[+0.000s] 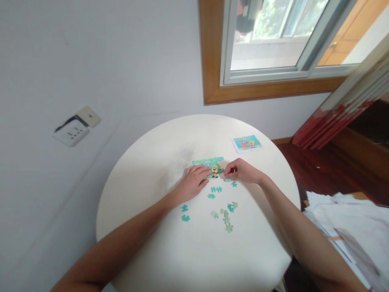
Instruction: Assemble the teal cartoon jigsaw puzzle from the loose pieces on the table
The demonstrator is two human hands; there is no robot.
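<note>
A partly assembled jigsaw puzzle (215, 169) with a cartoon picture on a turquoise ground lies on the round white table (146, 162). My left hand (194, 180) rests flat across its left part, fingers stretched out and covering some of the picture. At the puzzle's right edge my right hand (238, 170) is closed in a pinch on a puzzle piece, mostly hidden by the fingertips. Close below that hand is a loose turquoise piece (234, 184). Other turquoise pieces (216, 189) lie just in front of the puzzle.
Nearer to me are several pale pieces (226, 219), some face down, and two turquoise pieces (185, 218) at left. A picture card (247, 143) lies at the table's back right. Papers (349, 227) are stacked beyond the right edge. Wall and window (267, 48) stand behind.
</note>
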